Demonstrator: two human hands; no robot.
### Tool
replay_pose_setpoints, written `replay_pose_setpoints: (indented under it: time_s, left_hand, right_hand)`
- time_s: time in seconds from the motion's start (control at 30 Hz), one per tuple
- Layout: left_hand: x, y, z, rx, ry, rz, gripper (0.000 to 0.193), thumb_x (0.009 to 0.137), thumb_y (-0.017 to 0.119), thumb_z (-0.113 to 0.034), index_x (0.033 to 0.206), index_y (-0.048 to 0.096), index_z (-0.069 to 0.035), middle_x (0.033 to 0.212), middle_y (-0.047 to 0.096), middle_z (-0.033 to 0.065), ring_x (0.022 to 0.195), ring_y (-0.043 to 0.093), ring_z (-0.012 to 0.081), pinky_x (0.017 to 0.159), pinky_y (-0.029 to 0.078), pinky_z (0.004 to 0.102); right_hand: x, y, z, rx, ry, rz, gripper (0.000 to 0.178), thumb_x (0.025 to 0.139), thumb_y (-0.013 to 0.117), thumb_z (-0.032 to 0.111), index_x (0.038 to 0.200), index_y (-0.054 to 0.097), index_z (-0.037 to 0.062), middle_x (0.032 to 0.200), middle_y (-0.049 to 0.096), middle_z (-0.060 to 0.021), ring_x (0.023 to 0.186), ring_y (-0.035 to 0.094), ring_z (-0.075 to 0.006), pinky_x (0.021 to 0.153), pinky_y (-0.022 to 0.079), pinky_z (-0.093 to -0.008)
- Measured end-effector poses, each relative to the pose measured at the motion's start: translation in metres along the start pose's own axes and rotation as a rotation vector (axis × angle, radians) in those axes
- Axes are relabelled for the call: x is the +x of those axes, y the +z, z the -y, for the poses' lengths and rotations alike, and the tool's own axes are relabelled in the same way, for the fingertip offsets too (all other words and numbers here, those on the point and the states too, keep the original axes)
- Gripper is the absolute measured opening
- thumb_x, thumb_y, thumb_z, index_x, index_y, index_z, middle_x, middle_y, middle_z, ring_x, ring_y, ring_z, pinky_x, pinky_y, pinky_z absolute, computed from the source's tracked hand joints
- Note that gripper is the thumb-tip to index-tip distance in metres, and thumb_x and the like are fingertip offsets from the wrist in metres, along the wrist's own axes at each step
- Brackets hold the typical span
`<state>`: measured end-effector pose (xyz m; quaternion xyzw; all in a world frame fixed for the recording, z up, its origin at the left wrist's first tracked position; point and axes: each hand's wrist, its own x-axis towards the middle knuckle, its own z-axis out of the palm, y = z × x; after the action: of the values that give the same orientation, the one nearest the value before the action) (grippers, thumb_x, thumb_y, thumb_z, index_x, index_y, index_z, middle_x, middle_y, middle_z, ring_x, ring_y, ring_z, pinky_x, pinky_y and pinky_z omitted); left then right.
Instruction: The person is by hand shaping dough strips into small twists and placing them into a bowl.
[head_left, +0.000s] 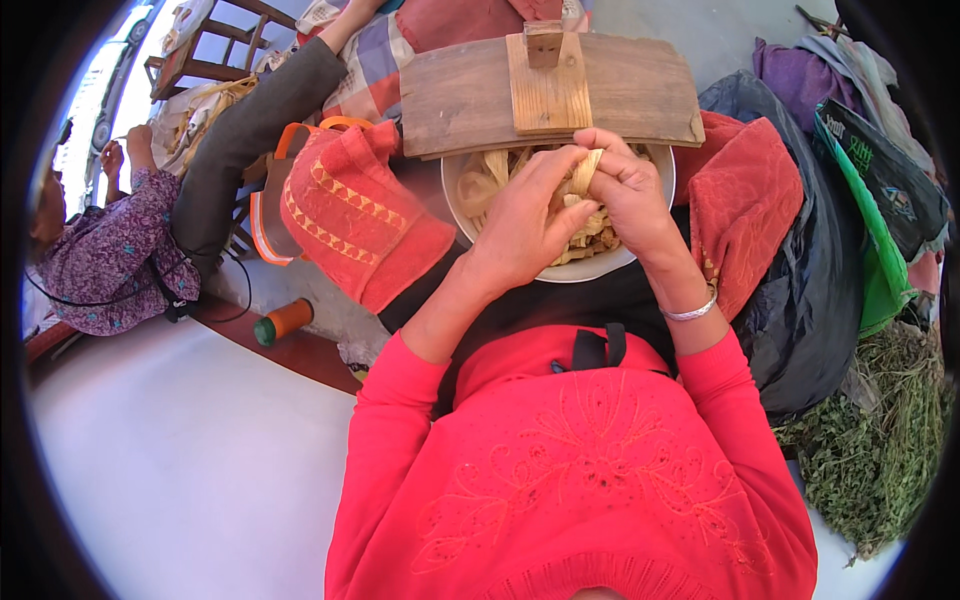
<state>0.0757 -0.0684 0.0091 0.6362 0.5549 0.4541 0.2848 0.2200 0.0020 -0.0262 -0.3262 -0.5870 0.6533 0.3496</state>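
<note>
Both hands meet above a white bowl (553,272) in my lap. Between them is a pale yellow, folded strip like dried husk (586,172). My right hand (632,195) closes on the strip with bent fingers, a silver bracelet on its wrist. My left hand (522,218) has its fingertips on the strip's left side; its thumb lies lower and its other fingers are partly hidden. In the bowl lie more pale strips (478,190) and brownish pieces (597,238). A wooden board (455,92) with a lighter block (552,90) fixed on it covers the bowl's far edge.
Red towels (350,220) flank the bowl. At right are a black plastic bag (790,310), a green-edged bag (870,220) and dried plants (870,440). An orange thread spool (290,318) lies at left. A person in a purple patterned top (115,255) sits far left near a wooden chair (205,50).
</note>
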Motion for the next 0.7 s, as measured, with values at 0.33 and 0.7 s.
replay_pose_setpoints:
  time_s: [0.33,0.7]
  left_hand:
    - [0.02,0.008,0.015,-0.203,-0.285,-0.028,0.023,0.092,0.051,-0.019,0.101,0.056,0.001,0.076,0.063,0.0129,0.067,0.061,0.0205,0.061,0.048,0.0334]
    - [-0.048,0.031,0.018,-0.212,-0.334,0.033,0.019,0.096,0.053,-0.02,0.092,0.057,-0.002,0.069,0.055,0.0044,0.057,0.055,0.0168,0.052,0.043,0.0314]
  right_hand:
    - [-0.005,0.009,0.035,-0.475,-0.367,-0.175,0.01,0.077,0.062,-0.001,0.085,0.067,-0.0022,0.107,0.059,-0.0129,0.1,0.054,-0.0244,0.086,0.044,-0.0321]
    - [0.046,-0.047,0.008,0.47,-0.1,-0.432,0.023,0.089,0.06,0.013,0.107,0.063,-0.0006,0.096,0.062,-0.0025,0.089,0.055,-0.0087,0.077,0.045,-0.023]
